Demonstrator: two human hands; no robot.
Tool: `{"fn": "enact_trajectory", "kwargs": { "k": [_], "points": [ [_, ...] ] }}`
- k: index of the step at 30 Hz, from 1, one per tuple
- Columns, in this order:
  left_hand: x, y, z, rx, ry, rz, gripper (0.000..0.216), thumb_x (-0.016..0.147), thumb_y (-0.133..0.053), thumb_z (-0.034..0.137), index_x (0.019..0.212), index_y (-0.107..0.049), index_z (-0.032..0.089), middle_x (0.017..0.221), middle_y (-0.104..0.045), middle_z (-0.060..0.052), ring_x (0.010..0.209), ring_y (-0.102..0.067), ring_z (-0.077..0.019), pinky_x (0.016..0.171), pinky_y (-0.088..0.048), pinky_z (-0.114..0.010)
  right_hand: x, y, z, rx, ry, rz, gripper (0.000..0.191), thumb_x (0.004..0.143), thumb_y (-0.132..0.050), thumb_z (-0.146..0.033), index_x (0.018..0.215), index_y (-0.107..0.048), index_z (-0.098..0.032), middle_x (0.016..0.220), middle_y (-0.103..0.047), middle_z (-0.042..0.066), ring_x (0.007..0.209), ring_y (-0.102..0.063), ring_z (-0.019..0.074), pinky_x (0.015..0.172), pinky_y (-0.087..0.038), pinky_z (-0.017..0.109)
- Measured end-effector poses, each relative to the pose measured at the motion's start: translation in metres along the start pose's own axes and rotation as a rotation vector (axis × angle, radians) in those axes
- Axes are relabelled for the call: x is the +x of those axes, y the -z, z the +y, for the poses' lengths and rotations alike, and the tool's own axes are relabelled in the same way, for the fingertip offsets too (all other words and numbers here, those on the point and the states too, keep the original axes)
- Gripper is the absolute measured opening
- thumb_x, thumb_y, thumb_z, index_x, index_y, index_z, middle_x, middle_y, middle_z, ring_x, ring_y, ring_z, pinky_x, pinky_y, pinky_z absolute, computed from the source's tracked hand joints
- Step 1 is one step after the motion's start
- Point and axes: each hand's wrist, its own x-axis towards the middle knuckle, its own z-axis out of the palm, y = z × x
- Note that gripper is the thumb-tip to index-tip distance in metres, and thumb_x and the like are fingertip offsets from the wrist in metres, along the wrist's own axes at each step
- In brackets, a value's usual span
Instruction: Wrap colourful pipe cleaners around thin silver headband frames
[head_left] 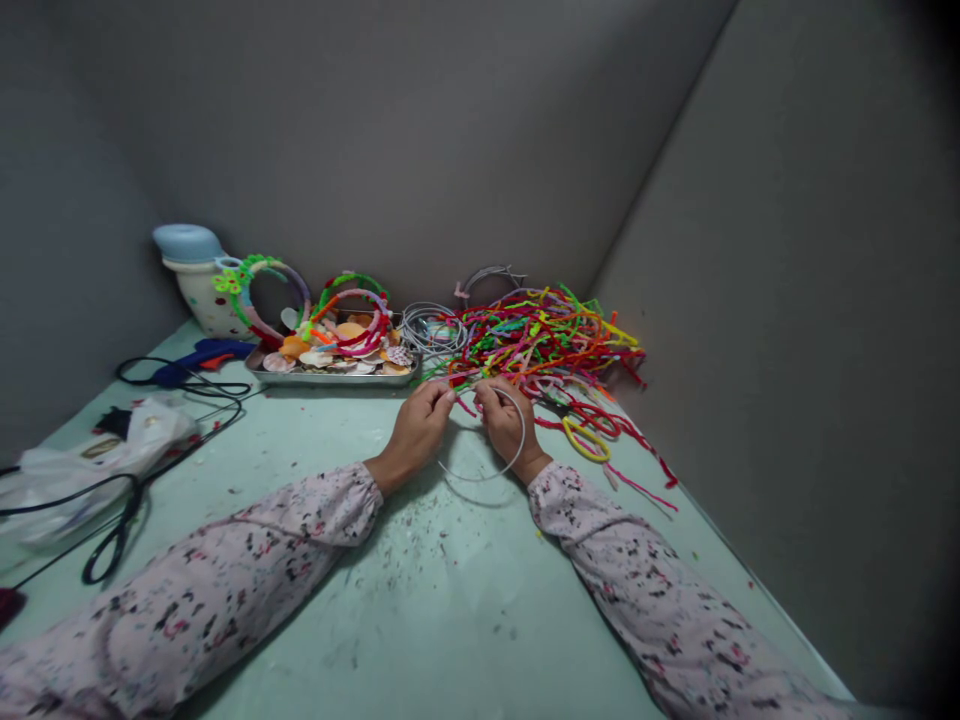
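I pinch a thin grey metal headband hoop (pixel 491 462) between both hands: my left hand (pixel 417 425) closes on one end, my right hand (pixel 508 424) closes on the other, and the arc curves down below my wrists, just above the pale green table (pixel 450 600). Just beyond my fingertips lies a tangled heap of bright fuzzy pipe cleaners (pixel 544 345). Farther out past my left hand sits a metal tray of seashells (pixel 334 365). Well off to my left lie black-handled scissors (pixel 112 535).
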Motion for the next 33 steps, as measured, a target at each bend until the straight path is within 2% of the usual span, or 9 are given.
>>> {"fn": "enact_trajectory", "kwargs": {
  "k": [8,14,21,25,33],
  "points": [
    [0.0007,-0.0019,-0.0022,-0.214,0.121,-0.07,0.024,0.086,-0.049,0.034,0.071,-0.055,0.017,0.062,-0.047,0.002,0.06,-0.04,-0.0125,0.057,-0.03,-0.024,-0.0008,0.0009,-0.0026,0.025,-0.007,-0.012,0.026,0.09,-0.049,-0.039,0.081,-0.063,-0.02,0.074,-0.061,0.002,0.068,-0.057,0.0156,0.06,-0.044,0.026],
    [0.0025,-0.0051,-0.0044,-0.407,0.268,-0.113,0.026,0.08,-0.055,0.038,0.065,-0.051,0.017,0.055,-0.042,0.004,0.051,-0.034,-0.0101,0.05,-0.023,-0.024,-0.0006,0.0021,-0.0023,0.042,-0.022,-0.016,0.026,0.09,-0.049,-0.04,0.079,-0.063,-0.02,0.074,-0.061,0.002,0.066,-0.057,0.0156,0.059,-0.044,0.026],
    [0.0054,-0.0037,-0.001,-0.558,0.376,-0.191,0.027,0.077,-0.058,0.034,0.06,-0.05,0.016,0.054,-0.046,0.003,0.05,-0.038,-0.009,0.049,-0.026,-0.023,-0.0002,0.0033,-0.0054,0.049,-0.006,0.014,0.024,0.089,-0.05,-0.034,0.076,-0.062,-0.019,0.073,-0.061,0.001,0.065,-0.055,0.0143,0.063,-0.043,0.026],
    [0.0061,-0.0021,0.0006,-0.681,0.456,-0.251,0.021,0.076,-0.061,0.031,0.065,-0.053,0.015,0.057,-0.049,0.002,0.05,-0.042,-0.0082,0.048,-0.027,-0.021,-0.0005,0.0029,-0.0034,0.063,-0.039,0.013,0.026,0.089,-0.049,-0.037,0.077,-0.062,-0.018,0.072,-0.061,0.002,0.064,-0.055,0.0145,0.059,-0.042,0.025],
    [0.0075,-0.0031,-0.0027,-0.867,0.536,-0.271,0.011,0.073,-0.063,0.02,0.068,-0.057,0.012,0.062,-0.052,0.0,0.052,-0.047,-0.0073,0.048,-0.034,-0.019,-0.0019,0.0015,0.0034,0.114,-0.081,0.0,0.026,0.089,-0.05,-0.041,0.082,-0.063,-0.019,0.071,-0.06,0.001,0.062,-0.054,0.0144,0.054,-0.041,0.025]
  ]
}}
